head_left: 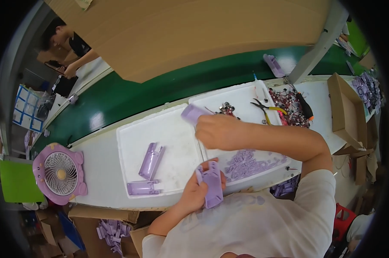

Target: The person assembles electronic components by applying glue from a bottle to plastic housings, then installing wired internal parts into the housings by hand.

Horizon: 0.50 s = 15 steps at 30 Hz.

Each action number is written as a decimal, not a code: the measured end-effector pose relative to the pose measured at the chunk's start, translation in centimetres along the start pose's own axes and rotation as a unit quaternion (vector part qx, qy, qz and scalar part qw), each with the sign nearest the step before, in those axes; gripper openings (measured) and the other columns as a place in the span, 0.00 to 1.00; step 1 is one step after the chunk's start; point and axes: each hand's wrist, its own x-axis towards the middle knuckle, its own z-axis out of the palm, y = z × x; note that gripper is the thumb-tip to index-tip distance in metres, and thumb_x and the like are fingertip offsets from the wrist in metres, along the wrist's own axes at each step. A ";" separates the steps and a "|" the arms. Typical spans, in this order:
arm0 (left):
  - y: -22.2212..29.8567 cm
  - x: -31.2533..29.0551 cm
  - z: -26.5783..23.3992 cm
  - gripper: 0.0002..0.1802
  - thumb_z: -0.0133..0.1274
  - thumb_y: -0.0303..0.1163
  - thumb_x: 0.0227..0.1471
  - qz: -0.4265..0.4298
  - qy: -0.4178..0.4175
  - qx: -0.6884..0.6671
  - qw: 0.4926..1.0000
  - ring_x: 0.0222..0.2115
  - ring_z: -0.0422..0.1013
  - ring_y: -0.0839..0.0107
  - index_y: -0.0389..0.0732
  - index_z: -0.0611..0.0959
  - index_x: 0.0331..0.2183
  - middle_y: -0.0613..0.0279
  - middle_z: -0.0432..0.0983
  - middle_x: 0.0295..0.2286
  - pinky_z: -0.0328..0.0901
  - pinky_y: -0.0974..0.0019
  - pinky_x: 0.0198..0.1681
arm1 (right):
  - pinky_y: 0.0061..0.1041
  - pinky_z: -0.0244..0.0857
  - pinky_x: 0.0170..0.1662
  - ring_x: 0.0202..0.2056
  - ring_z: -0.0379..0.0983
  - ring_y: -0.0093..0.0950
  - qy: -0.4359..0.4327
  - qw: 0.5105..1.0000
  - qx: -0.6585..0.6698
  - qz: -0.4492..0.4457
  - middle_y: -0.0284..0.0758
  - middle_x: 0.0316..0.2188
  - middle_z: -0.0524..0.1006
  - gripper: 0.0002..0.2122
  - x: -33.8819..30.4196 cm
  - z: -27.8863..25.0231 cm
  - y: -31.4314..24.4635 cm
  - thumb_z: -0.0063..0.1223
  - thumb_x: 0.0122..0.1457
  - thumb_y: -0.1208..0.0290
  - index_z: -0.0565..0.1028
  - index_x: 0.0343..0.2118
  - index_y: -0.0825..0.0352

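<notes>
My left hand (193, 196) is closed round a light purple plastic shell (213, 190) in front of my chest, its hollow side partly showing. Farther out, my right hand (220, 132) is bent into a fist over the divider between two white foam trays. Another purple shell (192, 113) sticks out just beyond its knuckles; whether the fingers grip it cannot be seen. In the left tray (130, 137) lie an upright-pointing purple shell (152, 161) and a sideways one (143, 188). Small purple parts (245, 163) are heaped in the right tray, below my right forearm.
A pink fan (60, 173) stands at the left. Cutting pliers (265, 107), wired components (284, 101) and a screwdriver (305, 105) lie at the right, near a cardboard box (347, 112). Beyond runs a green belt (160, 92) with a purple shell (273, 66); a co-worker (67, 43) is far left.
</notes>
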 end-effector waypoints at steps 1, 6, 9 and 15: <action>-0.2 -0.1 -0.2 0.37 0.45 0.49 0.52 0.005 -0.033 0.015 0.999 0.34 0.66 0.70 0.36 0.54 0.54 0.56 0.67 0.35 0.63 0.66 0.39 | 0.25 0.64 0.28 0.29 0.65 0.30 -0.012 1.000 0.018 -0.016 0.34 0.21 0.66 0.05 0.7 1.1 -0.6 0.51 0.37 0.73 0.68 0.19 0.66; -0.2 -0.9 -0.2 0.40 0.44 0.57 0.49 -0.039 0.105 -0.103 0.988 0.31 0.65 0.69 0.38 0.57 0.53 0.57 0.67 0.32 0.62 0.67 0.35 | 0.30 0.61 0.37 0.33 0.64 0.35 -0.037 0.990 0.100 0.097 0.36 0.21 0.67 0.04 1.7 1.7 -1.5 0.51 0.39 0.76 0.68 0.19 0.67; -0.4 -1.6 -0.8 0.36 0.44 0.51 0.51 0.014 0.131 -0.105 0.986 0.37 0.65 0.68 0.39 0.56 0.54 0.55 0.66 0.38 0.62 0.65 0.42 | 0.30 0.62 0.34 0.31 0.66 0.35 0.004 0.936 0.222 0.273 0.35 0.24 0.71 0.05 0.2 -0.4 -2.2 0.53 0.43 0.75 0.69 0.23 0.66; 0.0 -1.0 -0.6 0.28 0.44 0.36 0.54 0.074 0.091 -0.036 0.992 0.49 0.61 0.68 0.39 0.55 0.53 0.51 0.59 0.52 0.58 0.64 0.50 | 0.30 0.62 0.29 0.27 0.68 0.34 0.004 0.937 0.198 0.289 0.34 0.23 0.70 0.06 -2.1 -2.4 -6.0 0.55 0.42 0.77 0.69 0.24 0.66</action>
